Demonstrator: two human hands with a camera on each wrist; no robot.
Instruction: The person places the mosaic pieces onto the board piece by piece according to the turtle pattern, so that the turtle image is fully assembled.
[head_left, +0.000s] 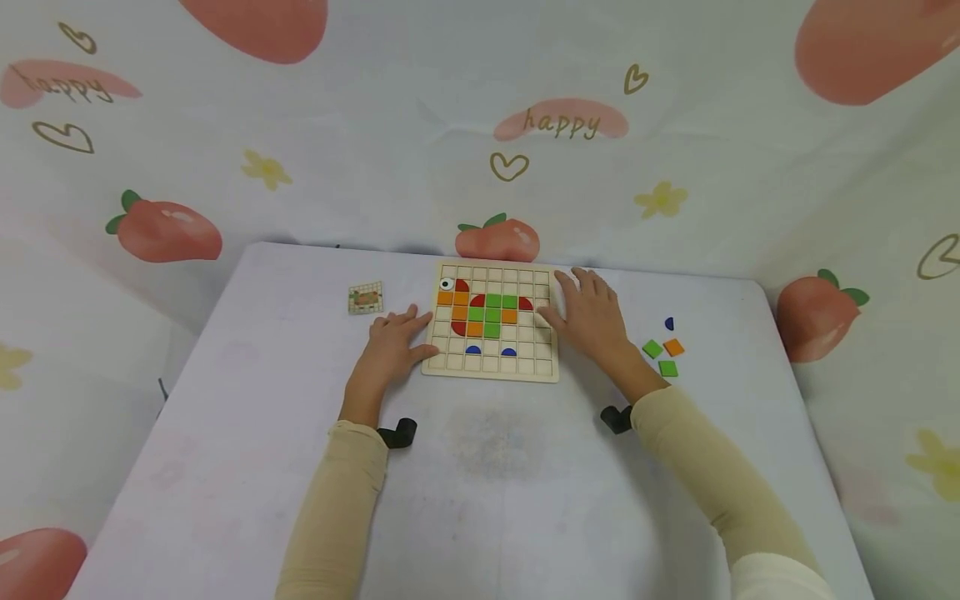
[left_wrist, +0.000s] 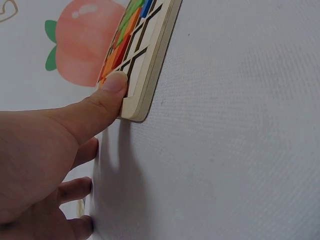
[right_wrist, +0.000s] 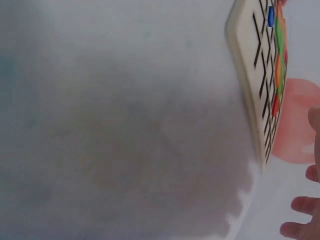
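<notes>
A wooden grid board (head_left: 525, 364) lies on the table, with green and orange square tiles, red curved tiles, two blue half-round tiles (head_left: 473, 350) and an eye tile (head_left: 447, 284) set in its cells. My left hand (head_left: 384, 350) is at the board's left edge. In the left wrist view its thumb (left_wrist: 102, 100) rests on the rim near a corner, and the other fingers spread beside the board. Over the right edge hovers my right hand (head_left: 592, 318), fingers loosely spread and nothing held. The right wrist view shows these fingers (right_wrist: 304, 204) apart from the board.
To the right of the right hand lie loose tiles: a dark blue half-round (head_left: 670, 323), an orange square (head_left: 673, 347) and two green squares (head_left: 652, 349). A small pattern card (head_left: 366, 298) lies left of the board. Behind the table (head_left: 487, 517) hangs a peach-printed cloth (head_left: 420, 125).
</notes>
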